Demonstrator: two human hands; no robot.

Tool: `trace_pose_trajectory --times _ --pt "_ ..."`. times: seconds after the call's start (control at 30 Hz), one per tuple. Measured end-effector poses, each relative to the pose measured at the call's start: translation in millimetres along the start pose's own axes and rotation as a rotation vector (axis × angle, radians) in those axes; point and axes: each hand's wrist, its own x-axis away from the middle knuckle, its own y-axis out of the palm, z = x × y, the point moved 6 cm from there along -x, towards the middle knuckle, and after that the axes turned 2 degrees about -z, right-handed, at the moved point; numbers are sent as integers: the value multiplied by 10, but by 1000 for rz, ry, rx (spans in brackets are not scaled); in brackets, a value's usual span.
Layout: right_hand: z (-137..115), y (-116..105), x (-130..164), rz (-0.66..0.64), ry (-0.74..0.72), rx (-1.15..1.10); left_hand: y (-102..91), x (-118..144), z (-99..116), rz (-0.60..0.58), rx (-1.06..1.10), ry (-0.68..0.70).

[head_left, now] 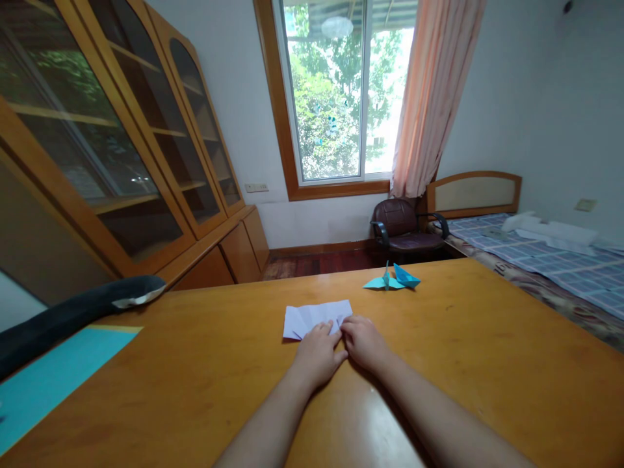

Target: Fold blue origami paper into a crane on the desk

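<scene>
A creased piece of white paper lies on the wooden table in front of me, with fold lines running across it and a small fold at its lower right. My left hand rests on its near edge, fingers spread and pressing it down, the thumb apart on the tabletop. At the paper's lower right corner, my right hand has its fingers curled in and closed on the edge. The two hands nearly touch at the fingertips. Exactly how the right fingertips grip the fold is partly hidden.
Beyond the paper stand a light blue origami crane and a blue folded paper boat. At left lie a turquoise sheet and a dark, long object. A chair, a bed and a glass-door cabinet surround the table.
</scene>
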Motion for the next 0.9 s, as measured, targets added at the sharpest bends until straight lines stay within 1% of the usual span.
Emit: trace_pose_trajectory --times 0.1,0.4,0.63,0.9 --pt "0 30 -10 -33 -17 -9 -11 -3 13 -3 -5 11" --pt "4 73 -18 -76 -27 -9 -35 -1 17 -9 9 22" --pt "-3 81 -7 -82 -30 -30 -32 2 22 26 -1 31" --pt "21 75 10 -114 22 -75 -21 -8 -8 38 2 38"
